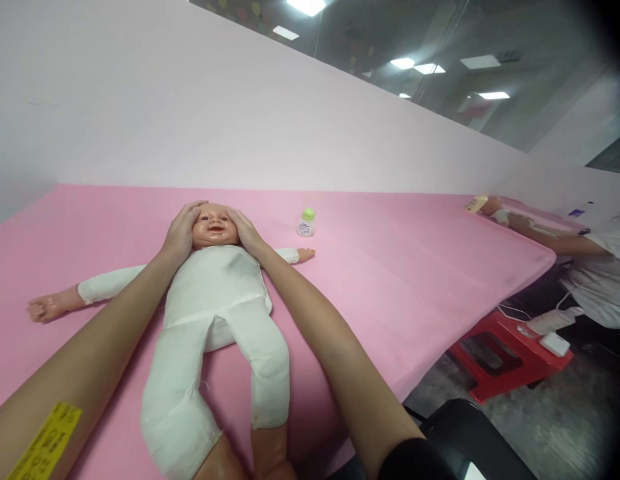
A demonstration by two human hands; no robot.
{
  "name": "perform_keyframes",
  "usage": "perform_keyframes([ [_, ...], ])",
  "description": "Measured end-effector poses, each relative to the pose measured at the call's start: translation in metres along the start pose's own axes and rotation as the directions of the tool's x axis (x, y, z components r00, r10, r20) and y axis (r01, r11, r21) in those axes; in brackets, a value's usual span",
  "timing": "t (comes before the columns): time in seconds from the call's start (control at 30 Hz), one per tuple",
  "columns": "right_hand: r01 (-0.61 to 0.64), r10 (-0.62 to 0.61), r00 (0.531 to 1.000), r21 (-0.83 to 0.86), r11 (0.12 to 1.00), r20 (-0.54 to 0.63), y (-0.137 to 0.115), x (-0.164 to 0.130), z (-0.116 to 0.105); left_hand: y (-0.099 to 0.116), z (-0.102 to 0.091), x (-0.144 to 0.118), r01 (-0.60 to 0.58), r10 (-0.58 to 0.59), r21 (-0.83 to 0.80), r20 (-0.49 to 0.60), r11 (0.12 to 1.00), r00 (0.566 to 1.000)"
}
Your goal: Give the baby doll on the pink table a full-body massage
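Observation:
A baby doll (217, 287) with a white cloth body and a hard plastic head lies on its back on a pink-covered table (380, 280). Its head points toward the wall and its arms stretch out to the sides. My left hand (183, 230) is cupped against the left side of the doll's head, fingers curving up over its brow. Against the other side rests my right hand (246, 230), its fingertips at the temple. The head sits held between both palms. Right of it stands a small clear bottle (305, 225) with a green cap.
A white wall (240, 113) rises behind the table. At the far right, another person (597, 267) reaches over the table toward a second doll (495, 208). A red stool (515, 353) carrying white devices stands below, with a black chair (470, 433) nearer me.

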State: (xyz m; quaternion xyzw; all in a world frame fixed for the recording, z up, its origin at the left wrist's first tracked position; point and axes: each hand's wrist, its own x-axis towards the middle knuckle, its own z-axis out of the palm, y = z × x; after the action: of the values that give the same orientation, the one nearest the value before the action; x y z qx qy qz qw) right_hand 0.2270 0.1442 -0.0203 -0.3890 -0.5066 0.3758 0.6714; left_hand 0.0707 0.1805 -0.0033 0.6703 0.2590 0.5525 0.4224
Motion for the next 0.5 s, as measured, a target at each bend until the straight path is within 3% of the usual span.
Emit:
perform_keyframes([
  [0.17, -0.011, 0.011, 1.0, 0.041, 0.999, -0.003, 0.0082, 0.0059, -0.0028, 0.0024, 0.0008, -0.0005, 0.032, -0.032, -0.027, -0.011, 0.999, 0.999],
  [0.5, 0.009, -0.008, 1.0, 0.098, 0.995, -0.007, 0.0069, 0.0008, -0.0003, -0.0017, 0.0001, 0.0015, -0.037, 0.039, 0.07, -0.025, 0.997, 0.999],
])
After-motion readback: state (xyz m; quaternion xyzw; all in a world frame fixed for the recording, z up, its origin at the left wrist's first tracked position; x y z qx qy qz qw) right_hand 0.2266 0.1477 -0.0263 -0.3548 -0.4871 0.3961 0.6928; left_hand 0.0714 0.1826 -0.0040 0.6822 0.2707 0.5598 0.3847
